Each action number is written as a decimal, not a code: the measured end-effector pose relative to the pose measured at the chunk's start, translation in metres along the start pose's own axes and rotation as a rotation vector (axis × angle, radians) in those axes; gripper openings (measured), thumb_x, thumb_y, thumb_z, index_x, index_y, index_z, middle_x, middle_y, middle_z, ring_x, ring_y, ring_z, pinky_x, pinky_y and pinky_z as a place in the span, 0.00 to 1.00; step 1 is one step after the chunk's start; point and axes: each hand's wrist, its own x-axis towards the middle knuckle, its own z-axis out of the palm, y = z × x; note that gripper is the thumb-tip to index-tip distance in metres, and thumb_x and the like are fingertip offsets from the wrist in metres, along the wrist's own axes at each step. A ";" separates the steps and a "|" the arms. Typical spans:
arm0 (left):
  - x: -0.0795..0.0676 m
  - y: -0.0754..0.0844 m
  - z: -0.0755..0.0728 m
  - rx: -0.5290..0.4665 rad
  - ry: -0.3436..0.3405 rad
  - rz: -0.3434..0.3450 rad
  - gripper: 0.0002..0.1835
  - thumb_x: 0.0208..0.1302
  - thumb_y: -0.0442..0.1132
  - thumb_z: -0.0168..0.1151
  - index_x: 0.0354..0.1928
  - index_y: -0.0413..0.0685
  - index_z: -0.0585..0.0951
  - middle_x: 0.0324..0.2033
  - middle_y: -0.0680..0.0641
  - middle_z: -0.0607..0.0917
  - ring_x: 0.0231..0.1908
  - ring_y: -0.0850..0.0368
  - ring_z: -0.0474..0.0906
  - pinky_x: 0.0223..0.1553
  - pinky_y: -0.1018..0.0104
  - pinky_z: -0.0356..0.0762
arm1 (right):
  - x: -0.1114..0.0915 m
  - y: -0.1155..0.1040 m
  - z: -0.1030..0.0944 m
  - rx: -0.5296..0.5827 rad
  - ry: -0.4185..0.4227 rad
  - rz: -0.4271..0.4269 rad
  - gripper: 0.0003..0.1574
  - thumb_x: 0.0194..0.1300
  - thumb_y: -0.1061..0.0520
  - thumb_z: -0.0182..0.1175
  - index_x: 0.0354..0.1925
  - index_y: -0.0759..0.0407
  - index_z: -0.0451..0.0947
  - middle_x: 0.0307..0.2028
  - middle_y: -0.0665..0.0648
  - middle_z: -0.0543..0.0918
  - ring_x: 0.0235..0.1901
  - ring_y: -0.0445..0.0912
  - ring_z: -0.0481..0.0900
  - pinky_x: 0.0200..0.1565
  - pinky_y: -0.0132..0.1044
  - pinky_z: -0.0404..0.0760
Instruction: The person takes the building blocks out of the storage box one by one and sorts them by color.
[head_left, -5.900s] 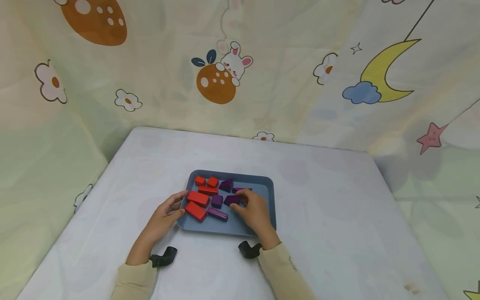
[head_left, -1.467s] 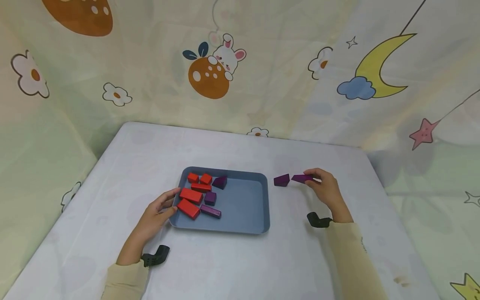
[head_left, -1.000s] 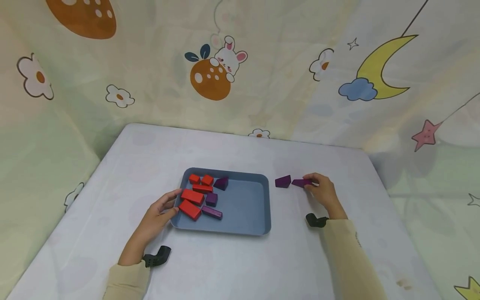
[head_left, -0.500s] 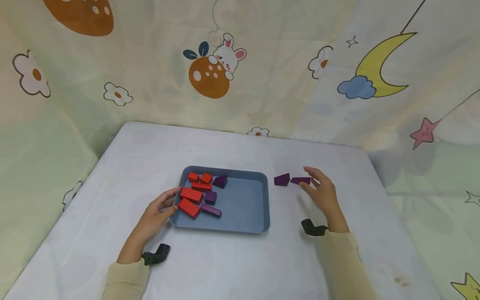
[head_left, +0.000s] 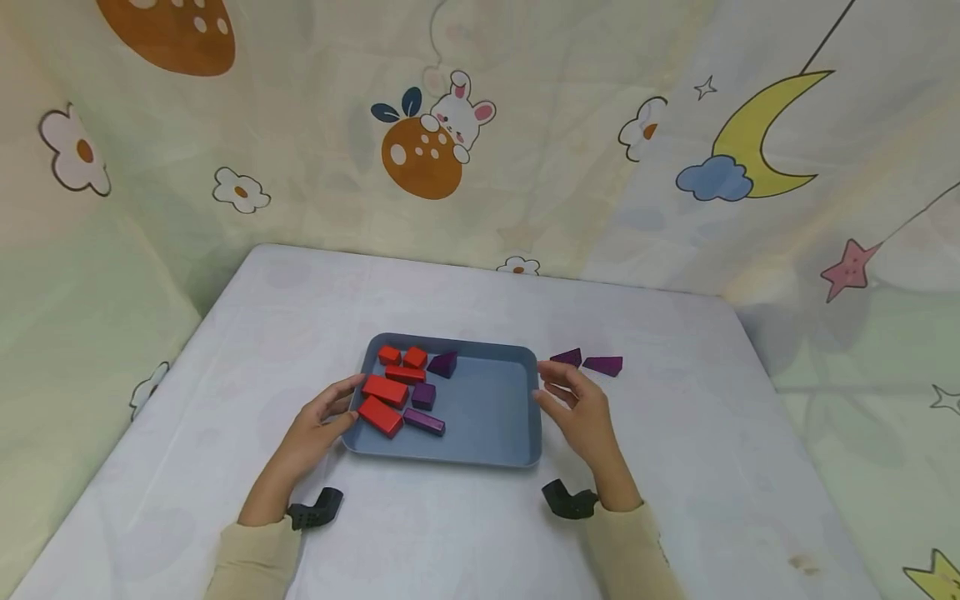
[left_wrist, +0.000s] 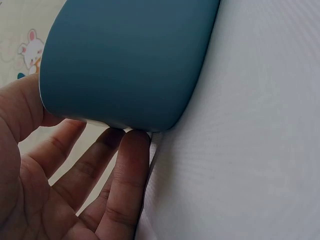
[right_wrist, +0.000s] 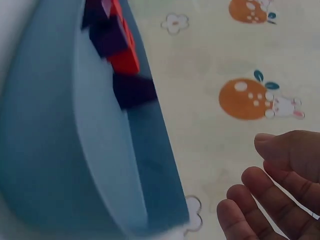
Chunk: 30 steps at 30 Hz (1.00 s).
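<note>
My left hand (head_left: 311, 431) rests against the left side of a blue-grey tray (head_left: 495, 458). In the left wrist view its fingertips touch the tray's outer wall (left_wrist: 130, 60); the thumb tip is partly hidden. My right hand (head_left: 581, 408) holds nothing and hovers by the tray's right edge, its thumb and fingers spread apart in the right wrist view. Inside the tray, red blocks (head_left: 386, 390) lie along the left, with a purple cube (head_left: 423, 396), a purple bar (head_left: 424, 422) and a purple wedge-like block (head_left: 443, 364) beside them.
Two purple angular blocks lie on the white table (head_left: 450, 533) right of the tray: one (head_left: 570, 357) partly behind my right hand, the other (head_left: 604, 365) just right of it. A patterned cloth (head_left: 555, 167) hangs behind the table.
My right hand carried purple blocks from the tray to the table on the right. It has let go of the last one and moved back left to the tray. My left hand stays.
</note>
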 end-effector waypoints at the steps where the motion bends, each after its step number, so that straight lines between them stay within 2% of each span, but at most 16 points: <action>1: 0.000 0.000 0.000 -0.002 0.000 -0.004 0.32 0.79 0.31 0.56 0.82 0.47 0.68 0.79 0.37 0.70 0.74 0.33 0.70 0.67 0.34 0.74 | -0.002 0.000 0.007 0.015 -0.010 -0.008 0.24 0.67 0.75 0.69 0.61 0.75 0.80 0.58 0.76 0.84 0.60 0.69 0.82 0.62 0.42 0.82; 10: 0.000 0.001 -0.002 0.004 -0.005 0.000 0.32 0.79 0.32 0.56 0.82 0.47 0.68 0.79 0.37 0.69 0.74 0.32 0.70 0.67 0.33 0.74 | -0.011 -0.014 0.063 0.120 -0.132 0.049 0.22 0.67 0.73 0.69 0.59 0.73 0.82 0.58 0.72 0.85 0.61 0.65 0.83 0.63 0.46 0.82; 13: 0.001 0.000 -0.002 -0.004 -0.010 0.010 0.32 0.79 0.32 0.56 0.82 0.46 0.68 0.79 0.36 0.69 0.75 0.32 0.69 0.67 0.33 0.74 | -0.012 -0.017 0.079 0.108 -0.185 0.058 0.22 0.67 0.73 0.70 0.59 0.73 0.83 0.57 0.70 0.86 0.60 0.64 0.84 0.62 0.45 0.82; 23: 0.001 0.001 0.000 -0.001 -0.002 0.003 0.32 0.78 0.32 0.56 0.81 0.47 0.68 0.78 0.34 0.70 0.74 0.32 0.71 0.66 0.36 0.76 | -0.007 -0.017 0.113 -0.086 -0.336 0.092 0.21 0.65 0.68 0.76 0.55 0.69 0.86 0.53 0.64 0.89 0.54 0.59 0.88 0.57 0.45 0.86; 26: 0.000 0.001 0.000 0.000 0.001 0.000 0.32 0.78 0.32 0.56 0.82 0.47 0.68 0.78 0.34 0.70 0.74 0.32 0.70 0.66 0.36 0.76 | -0.005 -0.019 0.119 -0.169 -0.353 0.085 0.19 0.64 0.66 0.76 0.53 0.65 0.87 0.51 0.62 0.90 0.50 0.56 0.89 0.55 0.46 0.87; 30: -0.001 0.001 0.001 -0.003 0.000 -0.005 0.32 0.79 0.32 0.56 0.82 0.47 0.68 0.78 0.34 0.70 0.74 0.32 0.70 0.66 0.34 0.75 | -0.005 -0.018 0.123 -0.242 -0.345 0.043 0.13 0.65 0.67 0.75 0.48 0.62 0.89 0.45 0.58 0.91 0.42 0.49 0.87 0.49 0.40 0.87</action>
